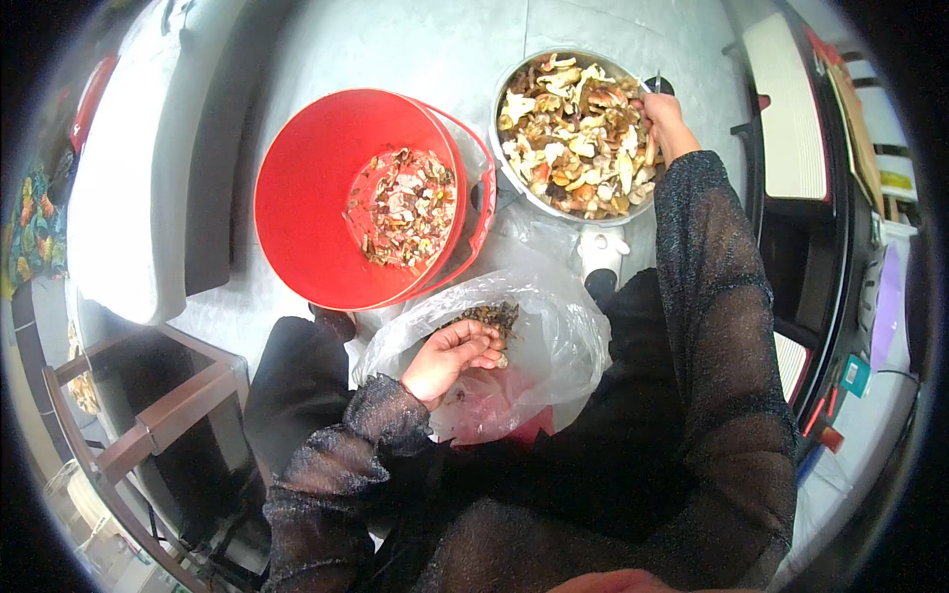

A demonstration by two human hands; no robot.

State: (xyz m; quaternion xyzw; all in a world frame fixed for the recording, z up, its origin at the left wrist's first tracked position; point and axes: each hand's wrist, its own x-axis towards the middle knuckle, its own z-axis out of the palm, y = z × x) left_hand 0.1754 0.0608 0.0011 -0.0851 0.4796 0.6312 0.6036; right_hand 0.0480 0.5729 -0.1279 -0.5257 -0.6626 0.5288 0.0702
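My left hand (456, 357) hovers over an open clear plastic bag (568, 326) between my knees. Its fingers are pinched together, with a small pale mushroom scrap (502, 362) at their tips. Dark brown scraps (491, 316) lie inside the bag. At the far right, my right hand (660, 111) is closed at the rim of a round metal pot (516, 186). A thin metal sliver, apparently a small knife's blade (657, 79), sticks up from it. Cut mushrooms (578, 138) in cream and brown heap the pot. A tilted red bucket (306, 208) holds smaller mushroom pieces (410, 203).
A white padded seat (124, 168) stands on the left, with a brown-framed stand (173, 405) nearer me. Dark shelving (806, 247) lines the right side. The bucket's red handle (482, 203) hangs toward the pot. Grey floor (425, 44) lies beyond.
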